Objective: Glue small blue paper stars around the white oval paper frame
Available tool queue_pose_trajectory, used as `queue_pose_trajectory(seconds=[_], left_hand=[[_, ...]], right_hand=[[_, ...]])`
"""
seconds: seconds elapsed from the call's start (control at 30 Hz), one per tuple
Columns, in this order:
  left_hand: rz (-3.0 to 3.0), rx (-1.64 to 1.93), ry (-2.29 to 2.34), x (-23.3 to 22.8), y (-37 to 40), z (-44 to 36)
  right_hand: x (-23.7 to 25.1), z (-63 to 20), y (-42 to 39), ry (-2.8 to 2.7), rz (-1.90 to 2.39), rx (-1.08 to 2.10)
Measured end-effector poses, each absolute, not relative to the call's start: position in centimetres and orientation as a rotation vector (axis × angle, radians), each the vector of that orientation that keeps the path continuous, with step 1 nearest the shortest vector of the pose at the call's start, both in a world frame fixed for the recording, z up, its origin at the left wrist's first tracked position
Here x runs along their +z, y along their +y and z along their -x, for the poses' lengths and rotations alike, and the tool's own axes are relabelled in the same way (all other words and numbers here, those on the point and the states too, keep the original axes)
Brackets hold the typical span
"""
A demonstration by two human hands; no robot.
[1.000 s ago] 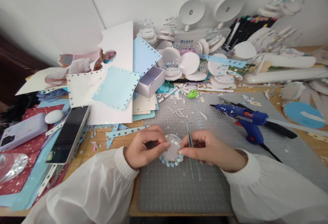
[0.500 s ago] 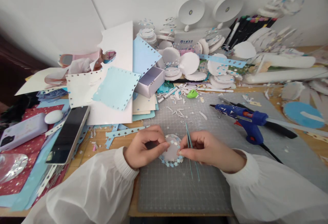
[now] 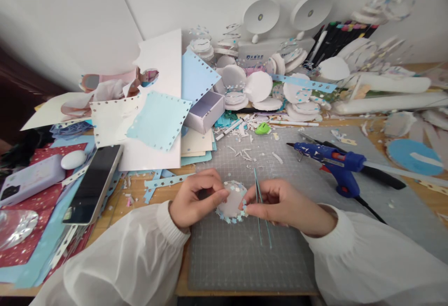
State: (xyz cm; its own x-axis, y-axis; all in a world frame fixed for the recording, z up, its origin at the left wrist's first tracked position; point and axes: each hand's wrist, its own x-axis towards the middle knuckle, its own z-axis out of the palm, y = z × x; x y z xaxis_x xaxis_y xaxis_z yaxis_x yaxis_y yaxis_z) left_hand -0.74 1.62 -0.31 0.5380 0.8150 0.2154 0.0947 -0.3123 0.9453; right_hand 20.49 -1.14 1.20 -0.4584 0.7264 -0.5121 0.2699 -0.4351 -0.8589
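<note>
Left hand (image 3: 198,201) pinches star-edged white disc (image 3: 229,205) at left rim; right hand (image 3: 280,203) grips teal tweezers (image 3: 256,184), contacting disc's right rim over gray cutting mat (image 3: 241,264).

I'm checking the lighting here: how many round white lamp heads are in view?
2: the left lamp head and the right lamp head, side by side above the white box at the back. Both show whole; clutter could hide others.

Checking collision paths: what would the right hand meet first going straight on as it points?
Likely the disc: its rim appears to touch the right hand. Beyond it comes the left hand. Depth is unclear, so it might skim over the disc.
</note>
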Motion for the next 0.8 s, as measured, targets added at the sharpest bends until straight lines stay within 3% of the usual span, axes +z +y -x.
queue_pose_trajectory(seconds=[0.43, 0.8], left_hand=[[-1.732, 0.872, 0.755, -0.1, 1.61, 0.57], [-1.739, 0.875, 0.75, -0.21, 1.57, 0.6]], right_hand=[[0.5, -20.51, -1.18, -1.421, 1.239, 1.974], [1.22, -20.82, -0.85, -1.375, 1.407, 1.965]])
